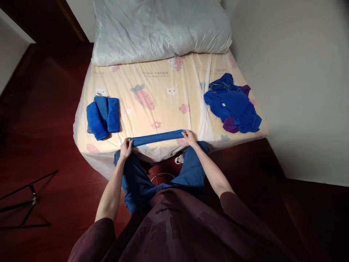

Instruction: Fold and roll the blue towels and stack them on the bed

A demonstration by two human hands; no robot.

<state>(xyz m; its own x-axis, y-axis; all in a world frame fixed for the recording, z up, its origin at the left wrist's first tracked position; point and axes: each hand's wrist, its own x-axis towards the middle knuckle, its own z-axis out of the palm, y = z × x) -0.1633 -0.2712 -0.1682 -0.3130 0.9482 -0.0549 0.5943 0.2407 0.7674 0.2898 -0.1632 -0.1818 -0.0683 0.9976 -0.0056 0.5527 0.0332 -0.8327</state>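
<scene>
A blue towel (157, 138), folded into a long narrow strip with green at its ends, stretches between my hands at the near edge of the bed. My left hand (126, 148) is closed on its left end. The right end is pinched by my right hand (189, 138). Left of the strip lie several rolled or folded blue towels (113, 115), side by side. To the right is a crumpled heap of blue cloths (231, 103), with purple pieces (230, 124) showing at its edges.
A pale yellow sheet (163, 109) with carrot and rabbit prints covers the bed. Across its far end lies a large white quilt or pillow (160, 29). A wall (294, 91) borders the right side. Black tripod-like legs (34, 200) stand on the dark red floor at left.
</scene>
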